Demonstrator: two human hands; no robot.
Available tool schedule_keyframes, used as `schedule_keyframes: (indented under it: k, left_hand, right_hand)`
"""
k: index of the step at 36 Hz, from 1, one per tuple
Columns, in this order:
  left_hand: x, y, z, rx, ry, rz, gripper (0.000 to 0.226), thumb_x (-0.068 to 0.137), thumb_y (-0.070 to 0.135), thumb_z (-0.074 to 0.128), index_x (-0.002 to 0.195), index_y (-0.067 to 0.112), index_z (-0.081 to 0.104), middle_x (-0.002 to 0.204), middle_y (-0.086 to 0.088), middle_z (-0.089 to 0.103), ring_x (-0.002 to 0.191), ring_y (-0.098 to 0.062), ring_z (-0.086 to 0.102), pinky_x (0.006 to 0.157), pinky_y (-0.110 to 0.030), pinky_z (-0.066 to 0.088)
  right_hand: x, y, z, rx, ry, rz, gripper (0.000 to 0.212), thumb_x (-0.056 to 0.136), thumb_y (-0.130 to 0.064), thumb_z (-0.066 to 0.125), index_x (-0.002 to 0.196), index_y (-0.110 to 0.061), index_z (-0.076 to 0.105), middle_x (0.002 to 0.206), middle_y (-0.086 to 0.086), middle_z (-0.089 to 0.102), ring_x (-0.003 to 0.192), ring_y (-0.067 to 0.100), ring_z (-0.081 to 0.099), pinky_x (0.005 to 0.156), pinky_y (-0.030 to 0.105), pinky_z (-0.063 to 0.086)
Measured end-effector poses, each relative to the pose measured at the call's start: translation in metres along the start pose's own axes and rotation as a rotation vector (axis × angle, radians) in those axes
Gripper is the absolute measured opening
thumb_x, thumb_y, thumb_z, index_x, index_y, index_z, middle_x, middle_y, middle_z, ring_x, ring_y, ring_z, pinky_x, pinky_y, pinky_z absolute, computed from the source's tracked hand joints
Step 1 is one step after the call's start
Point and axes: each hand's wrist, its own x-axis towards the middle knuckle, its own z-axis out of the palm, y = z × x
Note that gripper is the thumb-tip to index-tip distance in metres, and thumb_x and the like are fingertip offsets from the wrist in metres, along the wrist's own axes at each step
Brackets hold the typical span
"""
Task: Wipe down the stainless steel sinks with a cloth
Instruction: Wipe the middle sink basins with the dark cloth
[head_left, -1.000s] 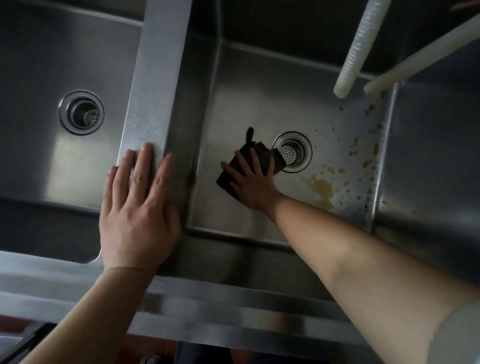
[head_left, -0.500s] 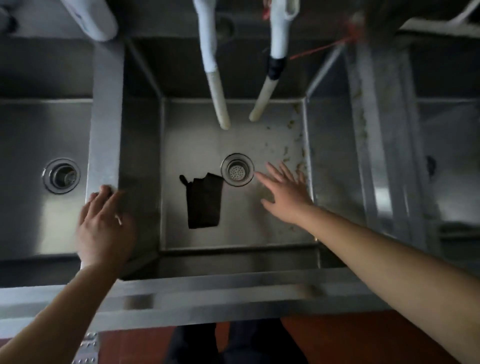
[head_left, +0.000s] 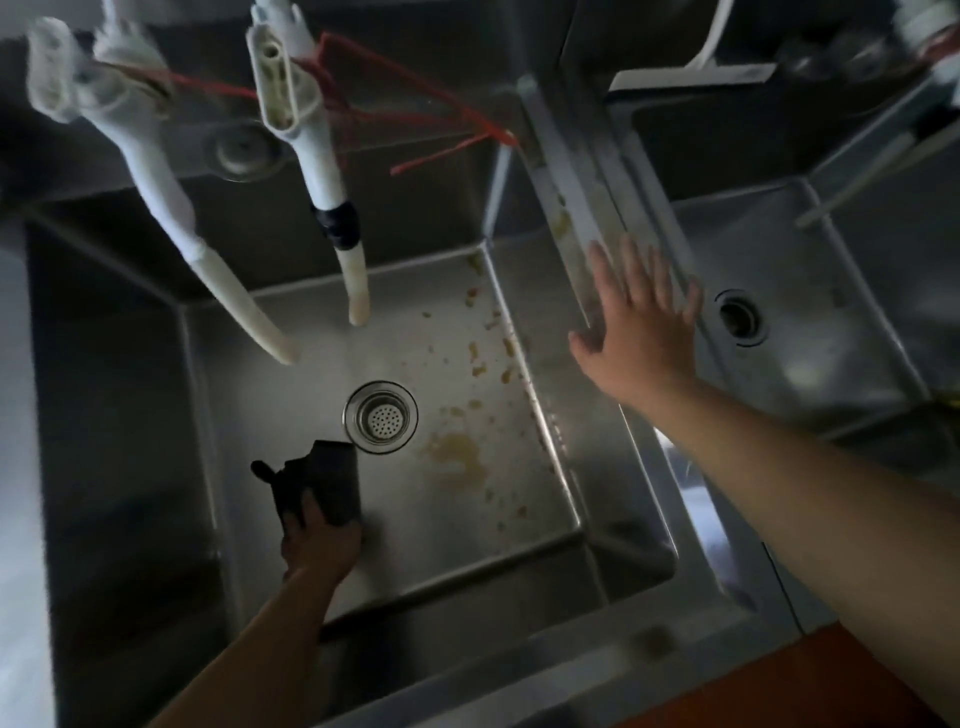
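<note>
Down in the middle sink, the left hand reaches to the floor of the basin and lies on the near end of the dark cloth. Whether its fingers curl round the cloth or only press it flat cannot be told, since the hand is in shadow. The cloth lies on the sink bottom at about 7 o'clock from the drain, its far corner touching the drain's rim.

Yellowish stains spread over the basin floor from 5 o'clock round to 1 o'clock of the drain, thickest in a smear just beside it and thinner in scattered specks toward the right wall and the far right corner.

The right hand is spread flat, fingers straight and apart, holding nothing, over the steel divider between the middle sink and the right sink; whether the palm touches the metal cannot be told. A yellowish streak runs along the divider beyond the fingertips.

Two white taps with pale hoses hang over the far half of the middle basin, at 11 and 12 o'clock from the drain, with red string tangled round them. The right sink has its own dark drain hole, at 3 o'clock from the right hand.
</note>
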Motion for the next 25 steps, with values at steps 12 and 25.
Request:
schedule_keyframes:
  k: [12, 25]
  left_hand:
    - [0.02, 0.054, 0.018, -0.085, 0.17, -0.129, 0.079, 0.099, 0.047, 0.044, 0.159, 0.03, -0.005, 0.166, -0.014, -0.011, 0.151, -0.044, -0.001, 0.118, -0.063, 0.011]
    - [0.111, 0.213, 0.023, 0.153, 0.301, 0.303, 0.076, 0.093, 0.073, 0.031, 0.157, 0.042, 0.004, 0.168, -0.005, -0.005, 0.152, -0.037, -0.006, 0.117, -0.063, -0.007]
  right_hand:
    - [-0.001, 0.002, 0.039, -0.069, 0.158, 0.072, 0.077, 0.082, -0.049, 0.042, 0.154, -0.026, 0.027, 0.162, 0.014, 0.021, 0.147, 0.038, 0.021, 0.113, 0.065, 0.019]
    - [-0.002, 0.001, 0.043, -0.091, 0.262, 0.063, 0.07, 0.088, -0.038, 0.049, 0.154, -0.022, 0.032, 0.16, 0.019, 0.027, 0.145, 0.041, 0.027, 0.113, 0.063, 0.021]
